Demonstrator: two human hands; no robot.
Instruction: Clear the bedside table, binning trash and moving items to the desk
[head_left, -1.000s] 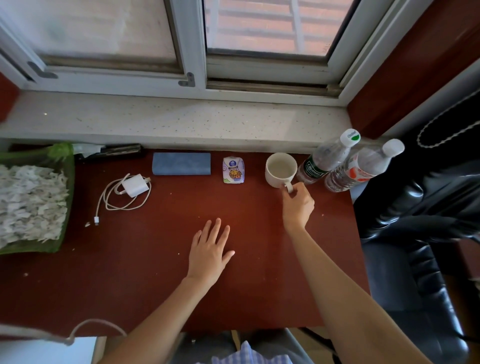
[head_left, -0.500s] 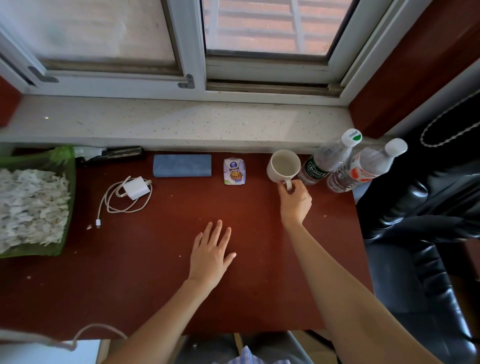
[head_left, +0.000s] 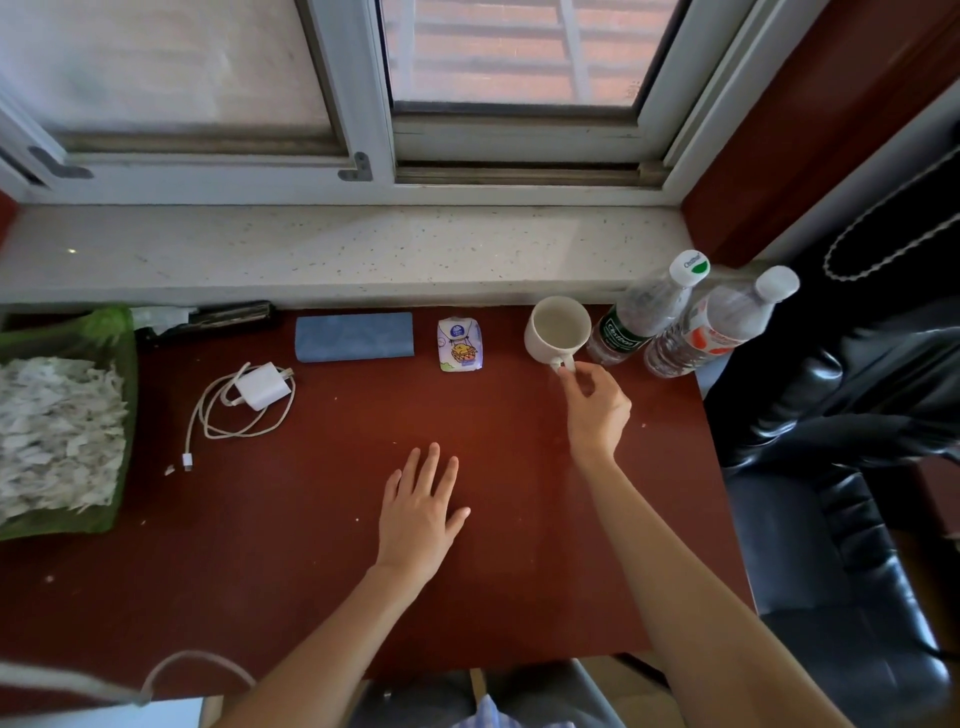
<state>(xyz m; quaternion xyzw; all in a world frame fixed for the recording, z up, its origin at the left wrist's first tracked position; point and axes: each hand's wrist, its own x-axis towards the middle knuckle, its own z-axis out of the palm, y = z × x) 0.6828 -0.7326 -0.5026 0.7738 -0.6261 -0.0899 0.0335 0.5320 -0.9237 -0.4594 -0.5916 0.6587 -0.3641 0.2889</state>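
A white mug (head_left: 558, 330) stands upright at the back of the red-brown table (head_left: 311, 545), just left of two plastic water bottles, one green-labelled (head_left: 636, 322) and one red-labelled (head_left: 711, 327). My right hand (head_left: 597, 410) reaches to the mug from the front, thumb and forefinger pinched on its handle. My left hand (head_left: 421, 514) lies flat on the table's middle, fingers spread, holding nothing. Left of the mug sit a small tissue pack (head_left: 460, 345), a blue pouch (head_left: 354, 336) and a white charger with coiled cable (head_left: 249, 397).
A green tray of shredded white paper (head_left: 57, 421) fills the left edge, with a black object (head_left: 228, 314) behind it. The stone window sill (head_left: 337, 249) runs along the back. A black padded chair (head_left: 841, 467) stands close on the right.
The mug has shifted slightly back toward the sill with my right hand on its handle; the fingers now look looser. My left hand has stayed flat.
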